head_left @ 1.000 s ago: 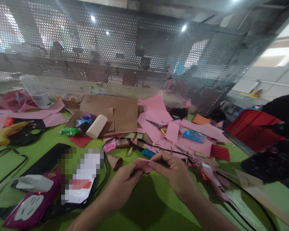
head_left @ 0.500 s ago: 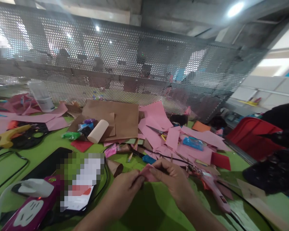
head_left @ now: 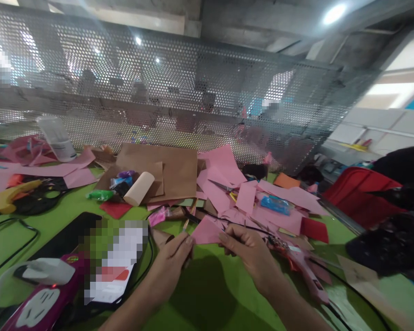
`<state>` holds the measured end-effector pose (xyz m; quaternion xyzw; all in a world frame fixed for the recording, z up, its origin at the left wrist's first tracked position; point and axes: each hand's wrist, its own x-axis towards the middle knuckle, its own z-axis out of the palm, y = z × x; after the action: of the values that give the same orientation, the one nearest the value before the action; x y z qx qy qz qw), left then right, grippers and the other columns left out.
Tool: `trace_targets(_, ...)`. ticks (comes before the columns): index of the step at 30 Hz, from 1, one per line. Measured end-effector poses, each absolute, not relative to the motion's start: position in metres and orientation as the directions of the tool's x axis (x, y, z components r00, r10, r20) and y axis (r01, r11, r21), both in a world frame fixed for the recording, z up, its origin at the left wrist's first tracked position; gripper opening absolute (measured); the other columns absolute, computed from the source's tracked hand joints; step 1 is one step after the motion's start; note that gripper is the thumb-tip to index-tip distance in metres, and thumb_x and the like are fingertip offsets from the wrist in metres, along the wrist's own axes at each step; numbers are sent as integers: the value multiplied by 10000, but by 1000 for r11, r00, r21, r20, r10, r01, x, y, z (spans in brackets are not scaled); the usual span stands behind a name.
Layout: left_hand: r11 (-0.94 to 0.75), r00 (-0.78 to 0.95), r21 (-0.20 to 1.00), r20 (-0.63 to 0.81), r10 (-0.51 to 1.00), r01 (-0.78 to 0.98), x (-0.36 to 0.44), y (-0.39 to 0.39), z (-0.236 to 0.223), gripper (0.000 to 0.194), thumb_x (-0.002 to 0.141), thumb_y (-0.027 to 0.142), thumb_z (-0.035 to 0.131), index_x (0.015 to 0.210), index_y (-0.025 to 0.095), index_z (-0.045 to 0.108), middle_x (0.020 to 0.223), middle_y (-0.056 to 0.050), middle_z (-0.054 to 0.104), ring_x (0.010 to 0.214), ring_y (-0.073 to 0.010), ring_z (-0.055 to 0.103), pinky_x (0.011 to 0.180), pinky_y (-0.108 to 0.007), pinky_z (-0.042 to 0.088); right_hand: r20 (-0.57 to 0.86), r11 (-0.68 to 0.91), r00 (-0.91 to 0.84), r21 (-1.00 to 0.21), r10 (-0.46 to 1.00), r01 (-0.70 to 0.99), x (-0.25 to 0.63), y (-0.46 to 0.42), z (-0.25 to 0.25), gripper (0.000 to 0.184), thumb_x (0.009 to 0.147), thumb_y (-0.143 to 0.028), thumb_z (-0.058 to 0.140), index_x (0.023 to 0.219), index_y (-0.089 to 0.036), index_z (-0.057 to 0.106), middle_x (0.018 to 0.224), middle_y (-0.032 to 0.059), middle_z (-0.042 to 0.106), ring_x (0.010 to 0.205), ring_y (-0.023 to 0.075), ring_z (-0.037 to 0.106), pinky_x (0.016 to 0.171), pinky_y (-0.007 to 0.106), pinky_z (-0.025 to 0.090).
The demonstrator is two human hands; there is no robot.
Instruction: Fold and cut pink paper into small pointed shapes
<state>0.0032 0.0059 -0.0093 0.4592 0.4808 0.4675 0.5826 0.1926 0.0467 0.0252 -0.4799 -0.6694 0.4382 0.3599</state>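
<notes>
A small pink paper piece (head_left: 207, 231), roughly triangular, is stretched between my two hands above the green tabletop (head_left: 207, 294). My left hand (head_left: 175, 255) pinches its left corner between thumb and fingers. At the opposite corner, my right hand (head_left: 244, 248) grips the paper with thumb and curled fingers. Just behind the paper lie pink scraps and a thin black cable. A pink glue gun (head_left: 308, 276) rests to the right of my right hand. A curled brown paper piece (head_left: 158, 236) lies beside my left hand.
On the left are a phone (head_left: 119, 271), a purple power strip (head_left: 37, 299) with a white plug, and a yellow glue gun (head_left: 12, 195). Behind stand brown cardboard (head_left: 179, 170), a paper roll (head_left: 140, 188) and pink sheets (head_left: 221, 168). A perforated metal screen (head_left: 165, 92) borders the table.
My hands have moved apart, and the pink paper between them now shows flatter and wider, with its peak raised. Both hands keep hold of it.
</notes>
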Motion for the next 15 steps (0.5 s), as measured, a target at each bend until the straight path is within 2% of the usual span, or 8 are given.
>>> trace_targets(2, 161, 79, 979, -152, 985, -124, 2, 6, -9, 428, 814, 621, 559, 730, 217, 442, 680, 51, 400, 626, -122, 369, 578, -237, 308, 46, 137, -284, -941, 958, 310, 192, 47, 25, 378, 824, -519, 650, 655, -184, 603, 609, -16, 543, 600, 139, 486, 578, 258, 362)
trace_targets(6, 149, 53, 987, -146, 988, -52, -1, 9, -11, 424, 825, 619, 549, 722, 218, 459, 649, 55, 408, 589, -118, 387, 548, -236, 291, 42, 126, -276, -948, 960, 292, 193, 48, 28, 358, 836, -525, 631, 737, -184, 670, 669, 6, 607, 640, 154, 525, 607, 263, 379)
trace_targets(9, 127, 76, 991, -129, 989, 37, -3, 9, -10, 411, 869, 600, 492, 717, 218, 468, 626, 52, 419, 568, -125, 404, 527, -241, 294, 78, 152, -244, -941, 967, 302, 194, 49, 29, 326, 835, -491, 632, 713, -189, 647, 648, -5, 572, 626, 153, 506, 604, 266, 372)
trace_targets(11, 58, 91, 994, -66, 994, 98, -4, 9, -7, 402, 897, 569, 467, 718, 209, 494, 652, 36, 454, 612, -136, 438, 561, -247, 324, 98, 184, -257, -923, 962, 337, 194, 47, 29, 302, 843, -456, 620, 695, -192, 625, 630, -12, 547, 617, 154, 495, 597, 266, 366)
trace_targets(13, -14, 121, 993, 0, 993, 115, -4, 9, -5, 375, 902, 531, 483, 741, 195, 531, 694, 20, 494, 668, -144, 466, 610, -252, 346, 121, 230, -283, -890, 951, 393, 192, 44, 30, 278, 854, -415, 608, 683, -195, 613, 629, -13, 538, 622, 157, 493, 598, 266, 361)
trace_targets(15, 1, 155, 996, -16, 988, 94, -4, 10, -5, 340, 884, 500, 522, 760, 186, 553, 676, 20, 511, 640, -139, 462, 596, -252, 342, 136, 273, -317, -854, 939, 443, 189, 40, 30, 263, 864, -388, 603, 683, -197, 617, 638, -11, 542, 633, 160, 497, 602, 266, 360)
